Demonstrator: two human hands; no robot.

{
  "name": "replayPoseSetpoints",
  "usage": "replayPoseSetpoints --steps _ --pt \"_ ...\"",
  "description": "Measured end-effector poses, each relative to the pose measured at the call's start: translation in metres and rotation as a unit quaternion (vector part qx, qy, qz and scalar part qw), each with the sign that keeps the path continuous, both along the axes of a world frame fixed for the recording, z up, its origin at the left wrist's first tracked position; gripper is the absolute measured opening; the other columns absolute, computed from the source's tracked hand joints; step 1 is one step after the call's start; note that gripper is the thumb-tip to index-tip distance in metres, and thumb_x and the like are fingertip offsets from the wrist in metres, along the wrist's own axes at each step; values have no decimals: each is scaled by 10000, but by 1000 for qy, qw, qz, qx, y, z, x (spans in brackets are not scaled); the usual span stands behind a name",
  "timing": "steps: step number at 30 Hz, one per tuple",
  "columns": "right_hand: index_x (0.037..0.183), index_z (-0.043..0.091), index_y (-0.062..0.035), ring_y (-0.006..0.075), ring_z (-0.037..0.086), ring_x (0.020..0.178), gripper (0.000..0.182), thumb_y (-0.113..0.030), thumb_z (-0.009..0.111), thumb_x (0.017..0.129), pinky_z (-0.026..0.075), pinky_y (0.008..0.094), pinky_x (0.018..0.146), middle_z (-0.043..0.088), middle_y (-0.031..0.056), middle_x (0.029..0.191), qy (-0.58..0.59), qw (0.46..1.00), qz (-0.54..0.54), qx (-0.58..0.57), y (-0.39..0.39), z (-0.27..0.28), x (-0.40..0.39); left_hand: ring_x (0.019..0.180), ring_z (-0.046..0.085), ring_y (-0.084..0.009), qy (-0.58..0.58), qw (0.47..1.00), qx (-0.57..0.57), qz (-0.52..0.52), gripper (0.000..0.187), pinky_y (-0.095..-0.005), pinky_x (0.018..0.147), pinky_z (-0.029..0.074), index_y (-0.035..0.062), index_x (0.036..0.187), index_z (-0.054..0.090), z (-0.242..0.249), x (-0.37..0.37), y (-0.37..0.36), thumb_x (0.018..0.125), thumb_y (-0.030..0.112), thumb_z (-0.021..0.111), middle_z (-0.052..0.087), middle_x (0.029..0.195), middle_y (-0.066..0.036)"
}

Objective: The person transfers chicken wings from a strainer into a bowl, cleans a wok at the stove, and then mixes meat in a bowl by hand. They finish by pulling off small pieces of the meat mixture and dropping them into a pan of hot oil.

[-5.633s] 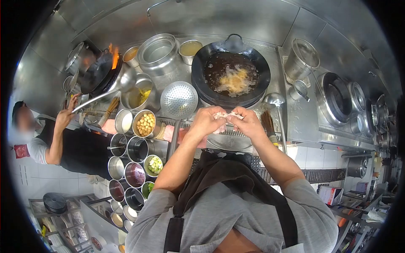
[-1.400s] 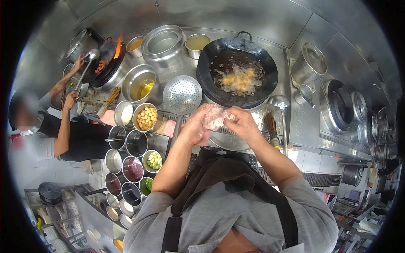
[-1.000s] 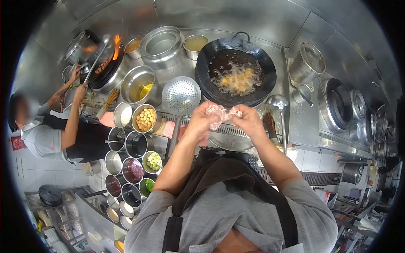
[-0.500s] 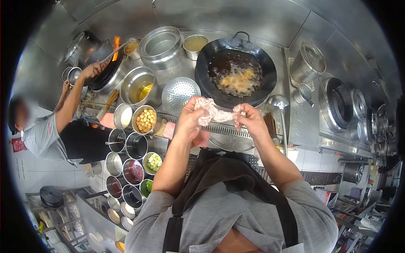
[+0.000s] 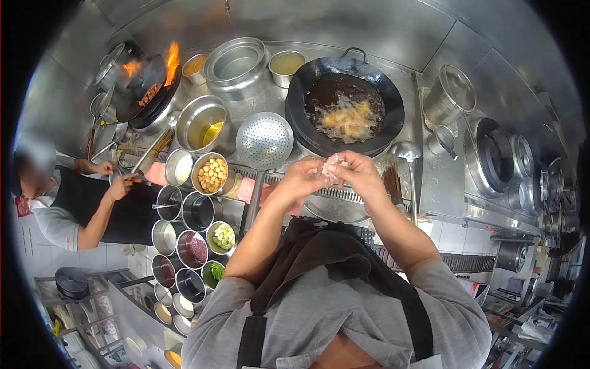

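My left hand point(image 5: 302, 180) and my right hand point(image 5: 361, 174) are close together below the big black wok point(image 5: 296, 98). Between them is a piece of pale pink, coated meat point(image 5: 334, 168), with the fingers of both hands closed on it. In the wok, golden pieces point(image 5: 351, 118) bubble in dark oil. Left of the wok rests a perforated metal strainer point(image 5: 265, 138), its handle running down beside my left forearm. A metal ladle point(image 5: 405, 150) lies right of the wok.
At left, a co-worker point(image 5: 92, 209) stands by another wok point(image 5: 138, 89) with flames. Several metal pots hold ingredients, among them yellow-brown chunks point(image 5: 212, 174) and chopped green vegetable point(image 5: 221, 235). A steel bowl of oil point(image 5: 201, 124) stands behind them. More pots point(image 5: 452, 92) are at right.
My hands have come closer together, and the meat stretched between them is now bunched up. The co-worker's arms have moved down from the flaming wok. The strainer's handle now shows.
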State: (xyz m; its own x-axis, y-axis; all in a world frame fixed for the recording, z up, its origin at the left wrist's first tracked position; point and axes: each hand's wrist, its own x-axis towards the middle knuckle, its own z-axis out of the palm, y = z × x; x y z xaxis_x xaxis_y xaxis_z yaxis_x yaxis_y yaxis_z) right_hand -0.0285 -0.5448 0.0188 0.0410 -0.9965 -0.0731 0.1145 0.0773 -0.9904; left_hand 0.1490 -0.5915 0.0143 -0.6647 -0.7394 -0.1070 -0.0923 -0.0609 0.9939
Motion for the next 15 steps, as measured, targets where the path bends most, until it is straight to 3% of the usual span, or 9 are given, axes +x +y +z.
replayPoseSetpoints --steps 4,6,7,9,10,15 --pt "989 628 -1 91 599 650 157 -64 628 846 464 226 532 644 41 777 -2 997 -75 -35 2 9 -14 852 607 -139 -18 997 70 31 260 -252 755 479 -23 1035 628 -10 3 -6 820 120 652 631 978 -78" --pt "985 627 1 91 599 652 159 -73 635 845 464 226 533 643 40 779 -1 996 -82 -32 -1 7 -24 794 635 -188 92 967 191 141 241 -296 704 524 -30 1055 596 -15 3 -8 879 134 579 641 954 -118" --pt "981 627 3 90 600 654 162 -81 642 843 464 226 533 642 40 781 1 995 -91 -27 -1 5 -27 794 635 -188 90 967 191 139 241 -296 704 524 -30 1055 596 -17 4 -9 879 134 579 641 954 -118" --pt "962 629 4 118 601 644 143 -86 636 852 468 232 529 632 52 779 -3 996 -93 -7 3 -1 -24 810 648 -238 217 920 276 173 266 -370 673 559 -24 1109 553 -23 7 -11 926 167 519 639 953 -141" --pt "957 632 1 119 601 643 141 -100 634 858 470 235 530 631 50 785 -10 996 -84 12 4 -5 -22 812 646 -252 223 911 297 181 292 -409 654 569 -9 1132 529 -26 7 -13 936 207 518 633 939 -133" --pt "1009 610 10 99 596 659 245 -190 637 870 469 224 529 616 37 808 -18 998 -55 9 9 -21 -5 826 643 -245 248 897 299 209 299 -397 652 567 12 1147 526 -23 3 -8 941 229 516 617 970 -111"
